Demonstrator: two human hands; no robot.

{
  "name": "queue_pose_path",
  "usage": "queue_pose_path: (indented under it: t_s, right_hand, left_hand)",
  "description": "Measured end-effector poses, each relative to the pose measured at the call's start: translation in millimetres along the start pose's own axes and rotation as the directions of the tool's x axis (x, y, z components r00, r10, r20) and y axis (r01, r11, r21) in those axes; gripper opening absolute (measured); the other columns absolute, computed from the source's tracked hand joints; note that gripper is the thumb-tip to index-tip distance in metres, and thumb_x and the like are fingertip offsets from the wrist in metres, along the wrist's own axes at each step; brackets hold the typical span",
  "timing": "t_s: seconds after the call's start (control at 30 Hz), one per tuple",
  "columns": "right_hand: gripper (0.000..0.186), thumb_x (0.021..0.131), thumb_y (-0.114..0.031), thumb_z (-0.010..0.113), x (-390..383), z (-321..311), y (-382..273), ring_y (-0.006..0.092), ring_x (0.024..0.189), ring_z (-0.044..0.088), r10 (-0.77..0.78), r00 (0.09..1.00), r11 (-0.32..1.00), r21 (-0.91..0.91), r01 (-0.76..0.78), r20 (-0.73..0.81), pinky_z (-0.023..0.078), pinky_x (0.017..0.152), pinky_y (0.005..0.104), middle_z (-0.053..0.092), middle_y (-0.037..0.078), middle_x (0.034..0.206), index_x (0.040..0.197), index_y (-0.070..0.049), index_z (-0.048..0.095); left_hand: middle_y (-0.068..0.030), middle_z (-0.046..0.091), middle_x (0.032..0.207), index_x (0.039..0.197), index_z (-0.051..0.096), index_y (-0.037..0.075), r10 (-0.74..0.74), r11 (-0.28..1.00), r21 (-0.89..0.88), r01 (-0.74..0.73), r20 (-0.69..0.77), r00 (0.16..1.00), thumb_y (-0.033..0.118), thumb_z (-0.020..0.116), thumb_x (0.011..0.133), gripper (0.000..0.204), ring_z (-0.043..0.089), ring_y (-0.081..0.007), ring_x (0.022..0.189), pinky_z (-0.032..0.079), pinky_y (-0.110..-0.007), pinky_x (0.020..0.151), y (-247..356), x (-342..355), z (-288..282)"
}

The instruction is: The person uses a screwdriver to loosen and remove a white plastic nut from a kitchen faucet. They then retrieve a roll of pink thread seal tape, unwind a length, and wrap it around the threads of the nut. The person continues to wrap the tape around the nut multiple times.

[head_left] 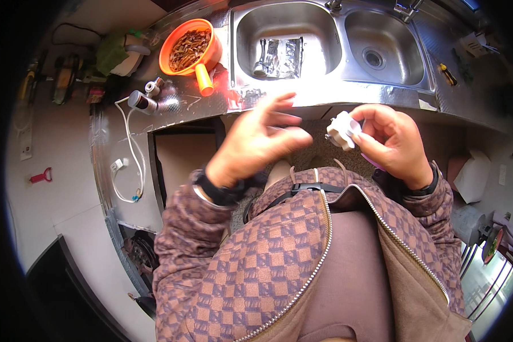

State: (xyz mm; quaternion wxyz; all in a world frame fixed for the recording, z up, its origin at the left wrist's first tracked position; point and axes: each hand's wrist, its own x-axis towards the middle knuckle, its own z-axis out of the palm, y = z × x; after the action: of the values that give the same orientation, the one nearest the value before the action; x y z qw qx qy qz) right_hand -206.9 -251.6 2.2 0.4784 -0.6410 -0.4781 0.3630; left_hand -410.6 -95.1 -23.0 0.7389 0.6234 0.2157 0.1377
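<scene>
My right hand (396, 142) pinches a small white lobed plastic piece (342, 130) between thumb and fingers, in front of the sink's front edge. A round collar shows on the piece's near side, and a small dark bit juts from its far left side; its exact kind I cannot make out. To the left, my left hand (259, 139) hangs in the air with its fingers stretched apart and slightly blurred. Nothing is in it, and a gap separates it from the white piece.
Ahead is a double steel sink (344, 68); a silvery packet (285, 57) lies in its left basin. An orange handled pot (202, 60) of brown strips stands on the counter. Nearer are a dark-and-silver cylindrical device (142, 102) and a white cable (130, 134). A yellow-handled tool (448, 74) lies right.
</scene>
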Motion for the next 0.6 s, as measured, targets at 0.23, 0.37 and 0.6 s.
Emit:
queue_pose_path:
  t_s: [0.23, 0.37, 0.6]
  right_hand:
    - [0.015, 0.080, -0.008, 0.067, -6.1, 7.9, -6.8, 0.0016, 0.052, 0.041, -0.069, 0.997, 0.992, 0.103, 0.071, -0.021, 0.032, 0.046, 0.0185, 0.048, -0.004, 0.059, 0.093, -0.001, 0.063]
    - [0.028, 0.084, 0.000, 0.064, -16.9, -4.2, -11.9, 0.0002, 0.059, 0.047, -0.001, 0.994, 0.994, 0.107, -0.010, 0.105, 0.036, 0.050, 0.0139, 0.053, -0.002, 0.072, 0.110, 0.004, 0.054]
    - [0.029, 0.082, -0.002, 0.067, -33.3, -21.1, -13.8, 0.0013, 0.060, 0.050, 0.015, 0.991, 0.997, 0.067, -0.024, 0.134, 0.037, 0.052, 0.0139, 0.055, -0.001, 0.073, 0.109, 0.002, 0.056]
  left_hand:
    - [-0.0082, 0.051, 0.117, 0.136, 0.031, 0.001, 0.036, 0.954, -0.300, -0.019, 0.053, 0.998, -0.005, 0.068, 0.079, 0.069, 0.056, -0.0127, 0.099, 0.048, -0.027, 0.088, 2.4, 2.8, 77.1]
    - [-0.0075, 0.058, 0.108, 0.129, 0.041, -0.003, 0.069, 0.950, -0.305, -0.071, -0.017, 0.997, 0.000, 0.070, 0.080, 0.057, 0.058, -0.0120, 0.097, 0.049, -0.025, 0.087, 2.6, -3.8, 83.3]
    - [-0.0106, 0.057, 0.111, 0.128, 0.040, -0.004, 0.084, 0.947, -0.308, -0.093, -0.041, 0.996, -0.002, 0.068, 0.081, 0.055, 0.058, -0.0146, 0.101, 0.048, -0.027, 0.089, 5.3, -8.4, 98.1]
